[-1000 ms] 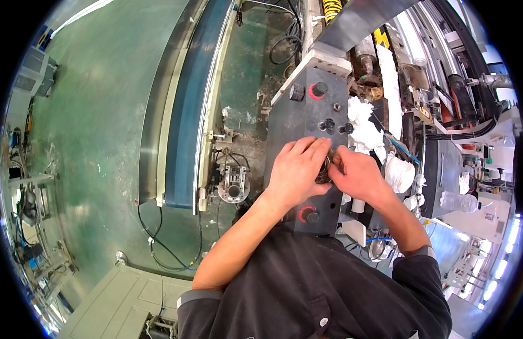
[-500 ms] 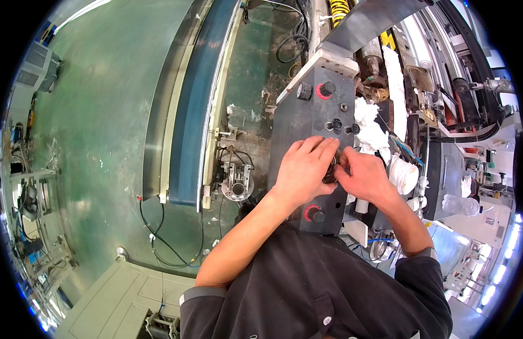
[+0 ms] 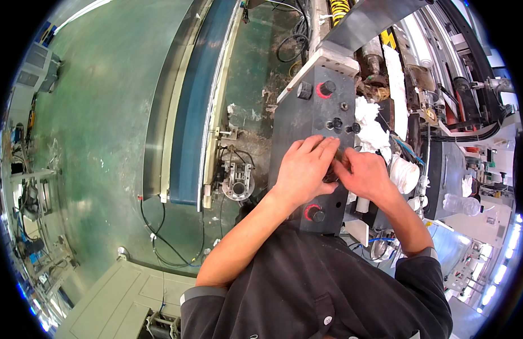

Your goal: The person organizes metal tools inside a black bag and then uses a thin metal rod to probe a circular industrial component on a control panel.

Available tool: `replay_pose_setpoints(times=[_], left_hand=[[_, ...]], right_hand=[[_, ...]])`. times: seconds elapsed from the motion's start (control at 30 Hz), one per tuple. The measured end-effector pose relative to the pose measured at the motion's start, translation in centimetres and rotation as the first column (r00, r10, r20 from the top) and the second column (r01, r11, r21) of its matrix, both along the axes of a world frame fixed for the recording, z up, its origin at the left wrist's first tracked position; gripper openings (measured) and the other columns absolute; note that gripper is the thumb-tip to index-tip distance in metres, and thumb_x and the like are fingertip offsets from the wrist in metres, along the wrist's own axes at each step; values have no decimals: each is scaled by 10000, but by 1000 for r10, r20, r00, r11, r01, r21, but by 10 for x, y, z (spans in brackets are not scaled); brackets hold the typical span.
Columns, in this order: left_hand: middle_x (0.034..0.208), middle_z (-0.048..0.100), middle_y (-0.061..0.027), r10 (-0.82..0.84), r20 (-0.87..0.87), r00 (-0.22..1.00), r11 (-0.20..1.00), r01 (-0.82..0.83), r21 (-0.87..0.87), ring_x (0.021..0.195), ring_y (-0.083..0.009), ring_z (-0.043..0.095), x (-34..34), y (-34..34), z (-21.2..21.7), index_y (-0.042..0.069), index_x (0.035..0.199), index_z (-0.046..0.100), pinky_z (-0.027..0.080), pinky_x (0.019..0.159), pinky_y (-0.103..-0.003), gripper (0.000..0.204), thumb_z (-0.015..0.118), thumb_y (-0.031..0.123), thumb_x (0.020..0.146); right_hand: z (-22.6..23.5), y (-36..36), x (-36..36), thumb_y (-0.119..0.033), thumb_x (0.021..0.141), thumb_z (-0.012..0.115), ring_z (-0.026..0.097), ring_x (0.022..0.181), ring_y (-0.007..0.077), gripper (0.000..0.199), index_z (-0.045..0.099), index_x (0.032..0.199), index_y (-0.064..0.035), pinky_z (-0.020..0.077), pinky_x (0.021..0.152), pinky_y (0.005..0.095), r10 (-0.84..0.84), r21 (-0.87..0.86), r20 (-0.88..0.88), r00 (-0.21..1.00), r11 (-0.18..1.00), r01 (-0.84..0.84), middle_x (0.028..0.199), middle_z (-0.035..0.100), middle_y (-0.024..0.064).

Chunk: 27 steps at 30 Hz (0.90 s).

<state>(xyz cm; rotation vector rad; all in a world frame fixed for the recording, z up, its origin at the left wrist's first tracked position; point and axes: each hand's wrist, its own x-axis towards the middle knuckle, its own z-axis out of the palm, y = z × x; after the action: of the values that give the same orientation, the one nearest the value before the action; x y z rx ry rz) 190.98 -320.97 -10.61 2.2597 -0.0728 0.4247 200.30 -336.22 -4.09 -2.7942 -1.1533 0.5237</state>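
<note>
Round part: small, dark, round metal piece (image 3: 331, 174), mostly hidden between the two hands, over the top of the block.
Left hand: bare left hand (image 3: 305, 170), fingers curled over the part's left side, gripping it.
Right hand: bare right hand (image 3: 366, 174), thumb and bent fingers closed on the part's right side; exact fingertip contact hidden.
Progress: handling appears under way, judged unfinished, since neither hand is free of the part; whether it is seated or loose cannot be told.
Block: long, dark grey metal block (image 3: 288, 133), beneath both hands.
Knobs: black cylindrical knob with red ring (image 3: 326, 89), beyond the left hand; matching red-ringed black knob (image 3: 314, 213), nearer the body; both in place, untouched.
Bolts: black round-headed bolts (image 3: 335, 124), just beyond the fingertips, untouched.
Cloth: crumpled white cloth (image 3: 371, 125), beyond the right hand.
Roll: white rounded roll (image 3: 404, 174), just right of the right hand.
Conveyor: flat blue belt (image 3: 192, 118), well left of the left hand.
</note>
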Motion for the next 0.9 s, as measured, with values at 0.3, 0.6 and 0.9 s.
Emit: replay_pose_setpoints(times=[0.3,0.6,0.9], left_hand=[[1299,616,-84,3,18,1000,998,-2,-66,1244,-282,543,0,-5,-2,53,1293,559,446,1012,-416,785,841,241,585],[1313,616,-67,-1,-3,1000,999,1,-46,1257,-274,535,0,-1,1,76,1324,549,451,1003,-410,802,845,252,600],[1316,623,-62,-9,-2,1000,1000,9,9,1256,-263,538,0,-1,1,80,1338,550,460,1005,-411,807,844,289,616]], right_hand=[[6,2,-3,-212,887,600,657,699,410,191,564,883,-25,500,635,500,-73,1,-80,994,997,73,714,650,194],[-7,-5,5,-260,933,571,647,656,424,255,617,803,-46,512,612,518,63,12,65,996,998,-64,666,638,212],[0,0,9,-259,891,592,655,617,402,255,630,766,-40,533,601,493,97,6,42,994,995,-97,634,639,199]])
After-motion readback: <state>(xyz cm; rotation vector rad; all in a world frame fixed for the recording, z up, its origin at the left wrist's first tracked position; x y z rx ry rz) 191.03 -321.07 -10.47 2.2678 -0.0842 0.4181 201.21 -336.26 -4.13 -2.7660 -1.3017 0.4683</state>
